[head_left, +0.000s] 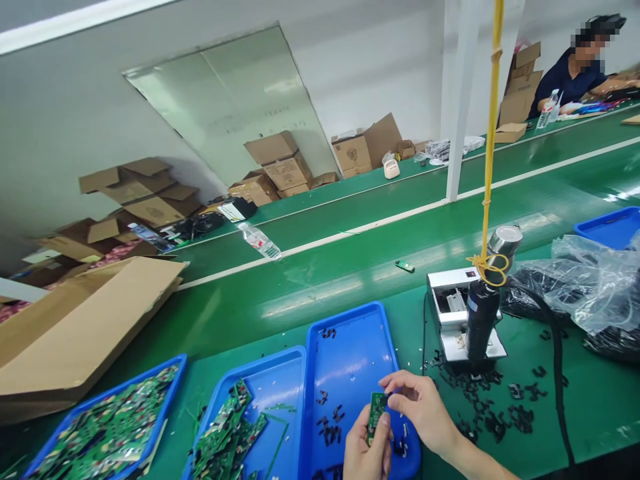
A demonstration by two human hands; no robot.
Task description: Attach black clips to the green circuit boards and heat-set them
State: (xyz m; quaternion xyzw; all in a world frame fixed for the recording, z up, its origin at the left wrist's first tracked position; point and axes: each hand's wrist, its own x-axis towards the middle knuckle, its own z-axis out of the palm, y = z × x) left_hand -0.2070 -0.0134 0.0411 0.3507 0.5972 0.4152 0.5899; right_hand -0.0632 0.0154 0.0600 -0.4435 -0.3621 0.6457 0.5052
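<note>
The left hand (364, 448) grips a circuit board (375, 412), likely light, stiff and best held by its edges, while the right hand (424, 405) pinches a black part (388, 395).

Ahead of your left hand (364, 450) and right hand (425, 410), the far half of the blue tray (350, 353) beneath them gives you open room at its middle. On your right, the black tool (481, 323) tied to a yellow cord (492, 133) stands in the way before the white device (440, 300), with a black cable (557, 373) arcing down past scattered black clips (520, 417). Leftward, you meet piled boards (225, 427). Beyond the trays, the green belt (325, 287) offers you a wide lane, interrupted by a bottle (260, 241) and a small board (405, 267).
</note>
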